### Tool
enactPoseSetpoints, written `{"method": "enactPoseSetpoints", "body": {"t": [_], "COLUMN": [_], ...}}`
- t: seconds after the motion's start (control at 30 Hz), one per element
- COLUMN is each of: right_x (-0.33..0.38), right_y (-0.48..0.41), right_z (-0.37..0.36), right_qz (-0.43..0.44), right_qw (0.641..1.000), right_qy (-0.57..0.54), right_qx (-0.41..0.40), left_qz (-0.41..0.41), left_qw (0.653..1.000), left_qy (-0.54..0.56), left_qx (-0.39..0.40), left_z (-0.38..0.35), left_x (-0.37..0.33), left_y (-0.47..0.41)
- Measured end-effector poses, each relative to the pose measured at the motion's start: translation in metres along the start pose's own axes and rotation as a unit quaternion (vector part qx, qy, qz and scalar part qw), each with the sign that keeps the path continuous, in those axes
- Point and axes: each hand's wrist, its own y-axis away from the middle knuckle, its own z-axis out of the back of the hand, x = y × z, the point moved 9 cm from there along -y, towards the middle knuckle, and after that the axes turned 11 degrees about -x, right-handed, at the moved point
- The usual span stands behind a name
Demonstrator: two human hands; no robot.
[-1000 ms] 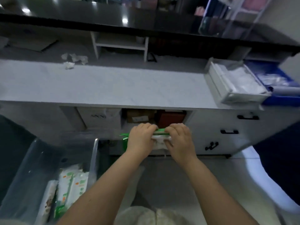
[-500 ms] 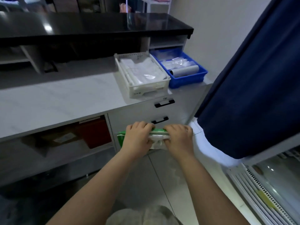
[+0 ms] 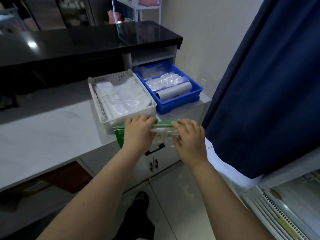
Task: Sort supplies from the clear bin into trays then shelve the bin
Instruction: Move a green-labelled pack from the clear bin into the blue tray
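Left hand (image 3: 138,134) and right hand (image 3: 190,138) grip one green-edged packet (image 3: 163,130), partly covered, contents unclear. Two trays at the tabletop's (image 3: 43,135) right edge: white tray (image 3: 112,125), blue tray (image 3: 179,105).

Two trays are sitting side by side on the counter (image 3: 43,135) at its right end, the left tray (image 3: 110,124) beside the right tray (image 3: 180,105), which is holding a roll (image 3: 174,91). A packet (image 3: 162,131) is hanging just before the left tray, between the left hand (image 3: 138,134) and the right hand (image 3: 190,141).
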Motion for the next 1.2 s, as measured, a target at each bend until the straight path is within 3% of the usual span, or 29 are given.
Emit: {"method": "enactPoseSetpoints", "body": {"t": [0.3, 0.53, 0.83, 1.03, 1.2], "right_x": [-0.057, -0.112, -0.166, -0.180, -0.191], "right_y": [-0.160, -0.246, -0.318, -0.352, -0.373], "right_z": [-0.073, -0.160, -0.263, -0.335, -0.377], "right_qz": [-0.001, -0.034, -0.015, 0.086, 0.136], "right_qw": [0.999, 0.999, 0.995, 0.970, 0.953], "right_qy": [0.023, 0.006, -0.049, -0.088, -0.112], "right_qx": [-0.043, -0.008, 0.085, 0.210, 0.248], "left_qz": [0.049, 0.095, 0.131, 0.179, 0.221], "left_qw": [0.996, 0.991, 0.984, 0.973, 0.955], "left_qy": [0.033, 0.027, -0.040, -0.104, -0.150], "left_qx": [-0.067, -0.094, -0.114, -0.106, -0.131], "left_z": [-0.054, -0.106, -0.148, -0.163, -0.165], "left_x": [0.079, 0.142, 0.178, 0.183, 0.178], "left_y": [-0.193, -0.307, -0.349, -0.351, -0.354]}}
